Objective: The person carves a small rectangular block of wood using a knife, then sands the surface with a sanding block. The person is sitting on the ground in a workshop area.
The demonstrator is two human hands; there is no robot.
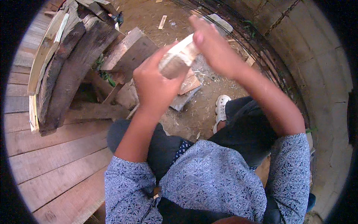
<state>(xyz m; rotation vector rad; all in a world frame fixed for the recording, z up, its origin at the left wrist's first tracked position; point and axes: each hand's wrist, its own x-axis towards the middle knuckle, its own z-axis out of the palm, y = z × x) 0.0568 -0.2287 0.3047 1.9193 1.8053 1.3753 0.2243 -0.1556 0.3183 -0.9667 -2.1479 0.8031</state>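
Observation:
A short, pale block of wood (178, 59) is held up in front of me, its surface slightly blurred. My left hand (154, 76) wraps around its lower left side, thumb on one side and fingers on the other. At the block's upper right end is my right hand (214, 46), its fingers stretched out and the thumb tip by the wood's edge. No tool shows in the right hand, though its palm side is hidden. Below the block lies a flat piece of wood (190, 83) on a grey stone (182, 100), with shavings around.
Rough dark timbers (74, 71) are stacked on the left, with a thick squared beam (130, 52) jutting out. A plank platform (56, 156) spans the lower left. Dark rods or cables (268, 59) run along a block wall (317, 74) on the right. Wood chips litter the dirt floor (197, 123).

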